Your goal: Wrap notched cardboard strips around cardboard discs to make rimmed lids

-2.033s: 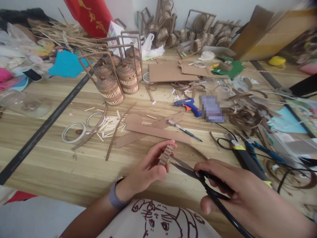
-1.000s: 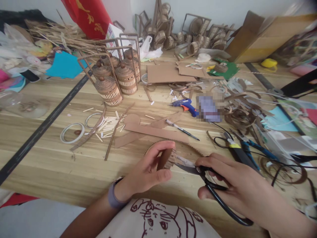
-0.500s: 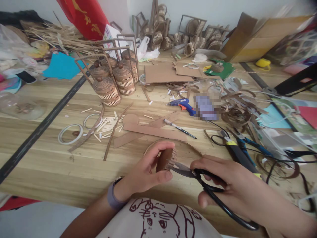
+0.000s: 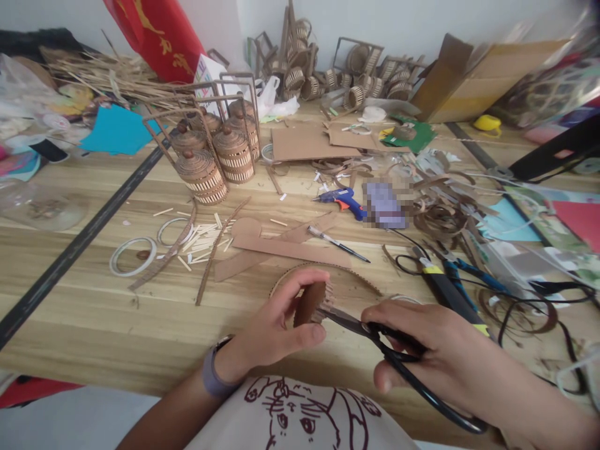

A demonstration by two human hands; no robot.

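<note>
Fingers, left: left hand [image 4: 272, 334] has its fingers [image 4: 300, 281] curled over the top of a small cardboard piece [image 4: 309, 303], with the thumb under it, so the piece is pinched tight.
Fingers, right: right hand [image 4: 422, 350] is closed through the black loops of the scissors [image 4: 375, 334], fingers wrapped round the handles.
Cardboard piece: brown with a corrugated edge. It is held upright just above the table [image 4: 94, 325], in front of the person's chest, between the two hands.
Scissors: the blades point left and look nearly together. Their tips meet the lower right edge of the cardboard piece. Whether they bite into it is hard to tell.
Wrist: a grey wristband [image 4: 210, 375] sits on the left arm.
Just behind the hands: a curved corrugated strip [image 4: 347, 278] lies on the table, arching round behind the cardboard piece.
Mid table: flat cardboard strips [image 4: 290, 250] with a pen [image 4: 337, 242] beside them. A blue glue gun [image 4: 342, 199] lies further back.
Left of centre: tape rings [image 4: 126, 256] and short pale sticks [image 4: 201, 240].
Further back: woven lidded baskets [image 4: 220, 156] stand in a wire frame.
Right side: a black-and-yellow tool [image 4: 445, 284] sits near the right hand amid tangled brown strips and cables.
</note>
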